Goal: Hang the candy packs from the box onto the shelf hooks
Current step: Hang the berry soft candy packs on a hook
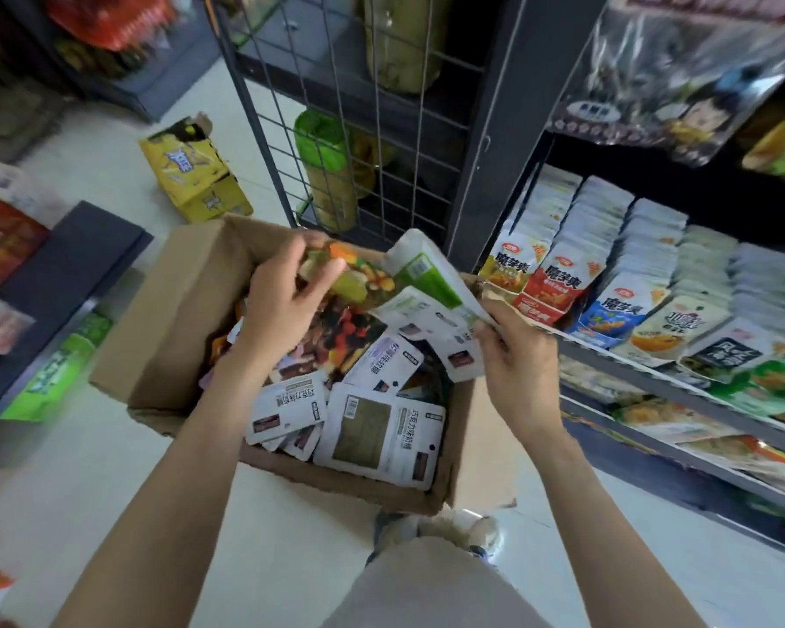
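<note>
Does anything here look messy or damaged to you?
Yes. A yellow carton lies tipped on the floor behind the cardboard box, its top torn open. The cardboard box's near corner is ragged too, and the candy packs inside it lie jumbled at all angles.

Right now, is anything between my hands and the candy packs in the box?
No. The box is open-topped, and both hands already grip packs: the left hand a colourful pack, the right hand a green-and-white pack. Shelf hooks aren't clearly visible.

2 hands (286, 296), 1 cardboard box (173, 319), 1 yellow carton (196, 174), packs uncountable.
</note>
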